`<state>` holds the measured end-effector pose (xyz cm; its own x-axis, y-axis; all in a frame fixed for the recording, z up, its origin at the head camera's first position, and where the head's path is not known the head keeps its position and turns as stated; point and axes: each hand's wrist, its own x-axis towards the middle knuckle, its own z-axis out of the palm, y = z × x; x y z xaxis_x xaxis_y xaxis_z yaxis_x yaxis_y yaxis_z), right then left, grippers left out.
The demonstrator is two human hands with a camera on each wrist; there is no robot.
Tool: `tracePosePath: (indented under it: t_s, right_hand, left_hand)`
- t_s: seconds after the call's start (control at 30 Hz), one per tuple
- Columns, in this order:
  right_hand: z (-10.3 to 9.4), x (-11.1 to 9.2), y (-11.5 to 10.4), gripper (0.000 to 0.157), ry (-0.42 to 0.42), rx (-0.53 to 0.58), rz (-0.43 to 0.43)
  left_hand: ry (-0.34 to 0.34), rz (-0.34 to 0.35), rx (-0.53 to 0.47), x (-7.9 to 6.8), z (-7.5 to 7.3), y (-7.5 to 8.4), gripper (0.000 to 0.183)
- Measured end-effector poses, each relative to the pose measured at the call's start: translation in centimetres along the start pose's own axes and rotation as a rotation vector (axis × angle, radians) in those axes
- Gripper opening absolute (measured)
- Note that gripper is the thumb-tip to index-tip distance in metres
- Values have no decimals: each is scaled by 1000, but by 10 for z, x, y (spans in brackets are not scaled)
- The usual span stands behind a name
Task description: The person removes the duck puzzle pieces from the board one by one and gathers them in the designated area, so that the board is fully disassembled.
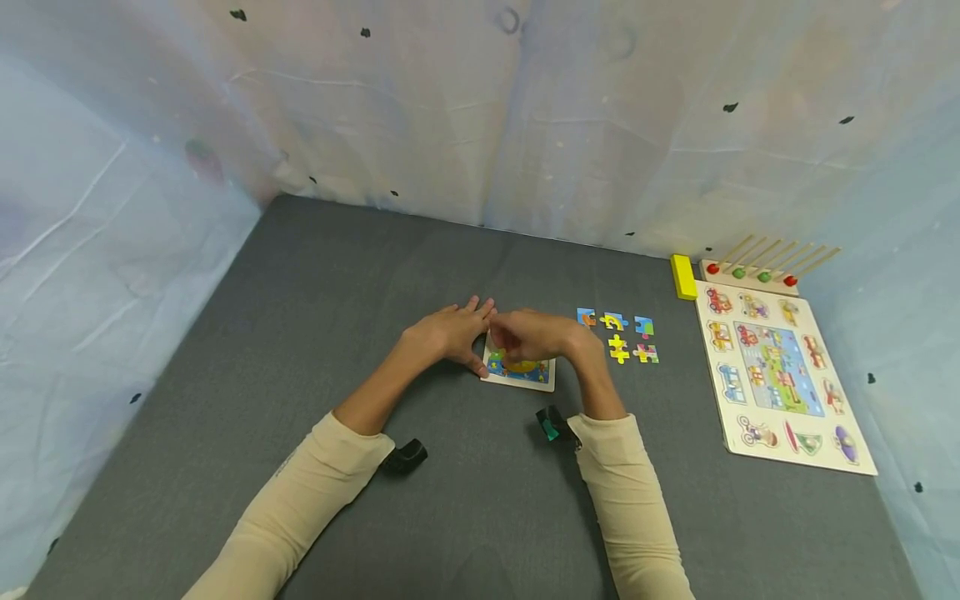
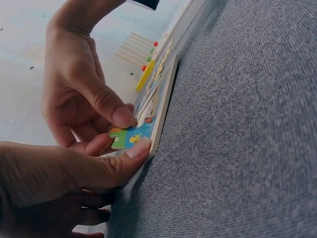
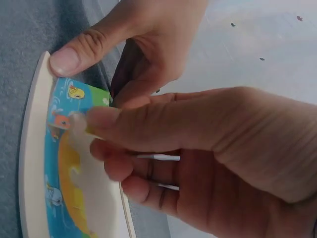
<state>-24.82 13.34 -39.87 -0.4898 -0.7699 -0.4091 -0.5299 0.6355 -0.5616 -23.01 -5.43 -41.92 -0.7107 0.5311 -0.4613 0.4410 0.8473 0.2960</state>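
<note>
A small wooden jigsaw tray (image 1: 517, 384) lies on the grey table, partly filled with blue, green and yellow puzzle pieces. At its left side my left hand (image 1: 452, 333) steadies it, fingers spread and the thumb on the near-left corner. Over the tray my right hand (image 1: 534, 335) pinches a puzzle piece (image 3: 92, 132) between thumb and fingers; only a thin yellowish edge of it shows. In the right wrist view, a corner piece with a duck (image 3: 76, 92) sits beside my left thumb. Bare pale board (image 3: 101, 193) shows next to the yellow picture part.
Several loose puzzle pieces (image 1: 618, 348) lie right of the tray. Farther right are a large wooden picture board (image 1: 783, 433), a yellow block (image 1: 683, 277) and a peg stand (image 1: 750, 275) with red and green beads. Hanging sheets (image 1: 450, 125) border the table.
</note>
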Motion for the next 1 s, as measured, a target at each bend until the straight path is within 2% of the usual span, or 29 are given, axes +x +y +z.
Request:
tracePosePath:
  t_s: [0.17,0.27,0.43,0.53,0.73,1.0]
  right_hand:
    - [0,-3,3,18,50,66,-63]
    - [-6,-13,4,17,87,104,-65]
    - [-18,-45,14,14,164,97,21]
    - [-21,-66,26,11,183,95,88]
    - [-21,-92,49,13,126,120,233]
    - [-18,-93,58,25,6,223,366]
  left_hand:
    - [3,-3,0,1,1,-1,107]
    - [3,-4,10,1,1,0,109]
    - [-2,-6,15,2,1,0,110]
    - [-8,-4,18,2,2,0,109]
    - [-9,-3,26,3,3,-1,110]
    - [3,11,22,3,3,-1,109]
